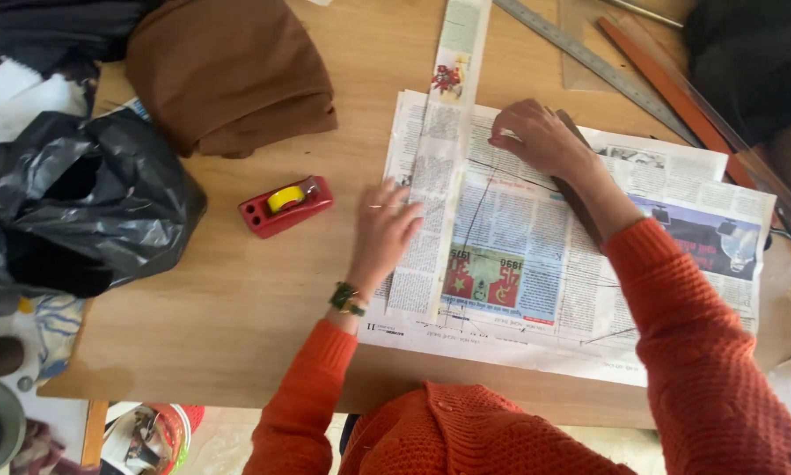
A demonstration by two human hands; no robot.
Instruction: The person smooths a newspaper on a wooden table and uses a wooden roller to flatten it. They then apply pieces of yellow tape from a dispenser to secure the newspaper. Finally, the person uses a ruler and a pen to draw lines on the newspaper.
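both hands down on the newspaper (536, 273), mid tabletop (237, 299). left hand (382, 233) flat, fingers spread, pinning a narrow paper strip (439, 167). right hand (536, 136) curled, pressing a dark ruler (580, 198). looks like marking stage; steady hold needed.

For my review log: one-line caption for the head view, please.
Left hand flat on a folded newspaper strip, right hand pressing the newspaper sheet on a wooden table, red tape dispenser nearby.

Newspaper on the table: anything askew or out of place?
The narrow strip lies slightly tilted across the newspaper, overhanging its top edge. Left hand presses the strip; right hand rests on the sheet. Nothing torn or spilled.
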